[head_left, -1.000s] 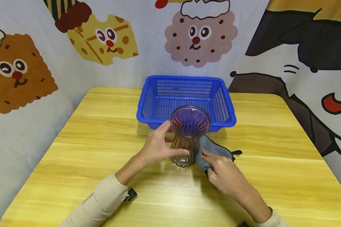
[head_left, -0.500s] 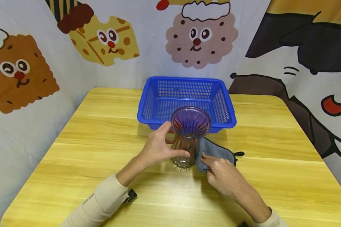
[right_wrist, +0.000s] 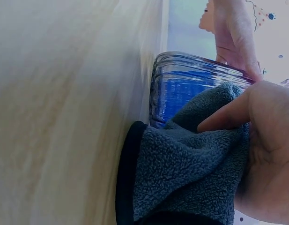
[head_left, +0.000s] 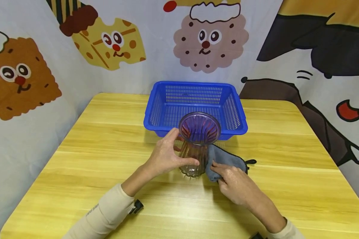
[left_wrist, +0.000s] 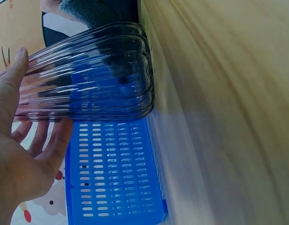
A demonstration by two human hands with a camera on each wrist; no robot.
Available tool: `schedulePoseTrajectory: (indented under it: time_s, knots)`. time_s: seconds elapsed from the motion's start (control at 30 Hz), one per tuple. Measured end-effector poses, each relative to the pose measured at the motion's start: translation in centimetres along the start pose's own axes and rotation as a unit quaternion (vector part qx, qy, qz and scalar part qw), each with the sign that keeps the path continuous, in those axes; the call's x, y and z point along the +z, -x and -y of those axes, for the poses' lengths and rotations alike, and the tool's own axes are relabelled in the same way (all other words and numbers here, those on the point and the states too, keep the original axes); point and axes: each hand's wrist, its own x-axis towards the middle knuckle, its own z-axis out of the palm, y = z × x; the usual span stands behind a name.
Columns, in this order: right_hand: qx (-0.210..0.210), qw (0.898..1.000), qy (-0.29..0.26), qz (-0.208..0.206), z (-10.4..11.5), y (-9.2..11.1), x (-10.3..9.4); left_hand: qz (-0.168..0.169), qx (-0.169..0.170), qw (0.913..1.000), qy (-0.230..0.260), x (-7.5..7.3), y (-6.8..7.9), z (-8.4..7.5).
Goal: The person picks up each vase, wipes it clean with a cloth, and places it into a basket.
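Observation:
A ribbed, see-through glass vase point(head_left: 194, 156) with a flared purple-tinted rim stands upright on the table, in front of the blue basket. My left hand point(head_left: 164, 154) grips its left side, thumb across the near face and fingers round the back; the left wrist view shows the same hold on the vase point(left_wrist: 97, 79). At the vase's right side, my right hand point(head_left: 237, 182) holds a grey-blue cloth point(head_left: 227, 157) with dark edging and a hanging loop. In the right wrist view the bunched cloth point(right_wrist: 181, 164) lies against the lower part of the glass.
Behind the vase, a blue slotted plastic basket point(head_left: 155, 114) sits toward the back of the wooden table point(head_left: 107, 139). A printed cartoon curtain point(head_left: 164, 66) hangs along the table's back and sides. A black strap buckle point(head_left: 136, 206) shows at the left sleeve.
The cloth and right hand have shifted slightly at the vase's side since a second ago. The vase and left hand keep their places; the head view moves a little.

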Motion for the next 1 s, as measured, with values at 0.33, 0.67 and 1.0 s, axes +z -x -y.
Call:
schedulePoseTrajectory:
  time_s: [0.33,0.67,1.0]
  knots:
    - [0.0,1.0,0.004,0.0,0.0,0.1,0.1,0.006,-0.008,0.9998,0.014,0.0,0.0,-0.2]
    - [-0.006,1.0,-0.022,-0.013,-0.6,0.0,0.4,-0.01,-0.001,0.9998,-0.018,0.3,0.3,0.1]
    - [0.038,0.985,-0.141,-0.093,-0.9,0.7,-2.5,0.039,0.042,0.9851,0.162,-1.0,0.1,0.1]
